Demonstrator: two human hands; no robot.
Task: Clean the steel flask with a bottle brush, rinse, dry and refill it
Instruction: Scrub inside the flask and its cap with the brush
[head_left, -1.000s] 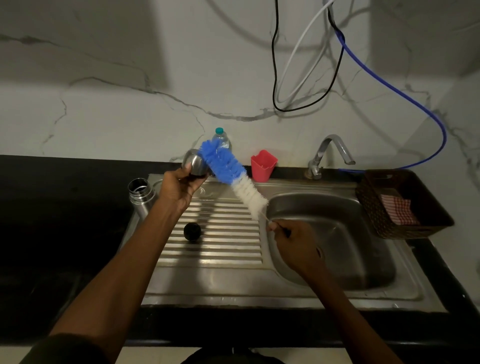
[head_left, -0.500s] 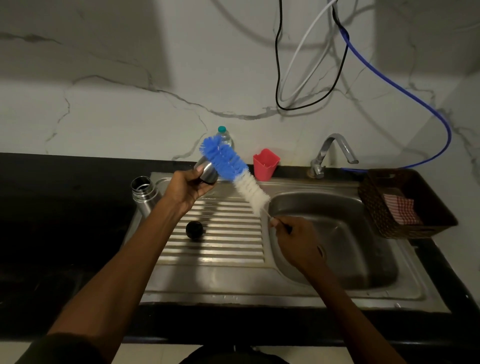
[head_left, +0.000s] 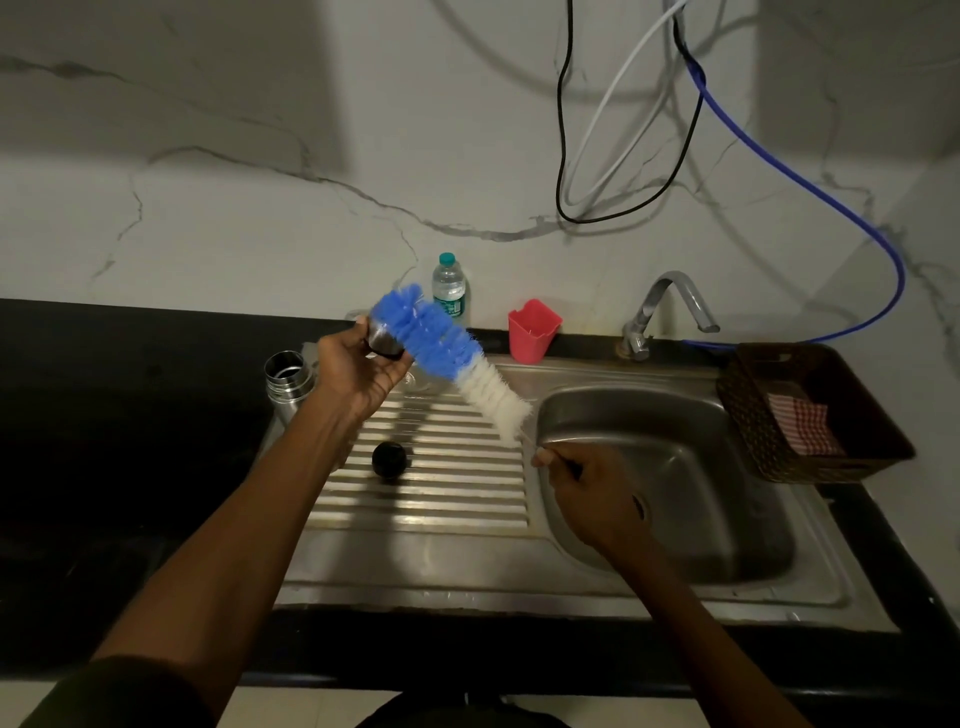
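Scrubbing step in hand, though on the small part rather than the body: left hand (head_left: 358, 371) raised over the ribbed steel draining board (head_left: 431, 499), fingers and thumb curled round a small steel cup-shaped flask lid (head_left: 383, 340), its dark mouth apparently turned toward the brush. Right hand (head_left: 592, 493) low over the basin edge, fingers pinching the thin wire handle of the long bottle brush with blue tip and white lower bristles (head_left: 447, 358) — brush slanting up and left, blue bristles touching or just beside the lid, not clearly inside it; hard to tell in the dim light. Tall steel flask body (head_left: 285, 387) standing upright and open at the left edge of the draining board, just beside the left forearm, untouched. Small black round stopper (head_left: 389, 459) lying on the ribs between the two arms. Behind, a clear plastic water bottle with green cap (head_left: 450, 286) and a red plastic cup (head_left: 532, 330) against the wall; curved steel tap (head_left: 670, 306) not visibly running; dark woven basket with a red checked cloth (head_left: 800, 421) to the right of the sink basin (head_left: 675, 467). Likely early in the task — rinsing, drying and refilling all yet to come. Next move, by judgement: working the blue tip into the lid's mouth with a firm left grip, then turning to the flask body, a narrower neck calling for straight alignment of the wire handle.
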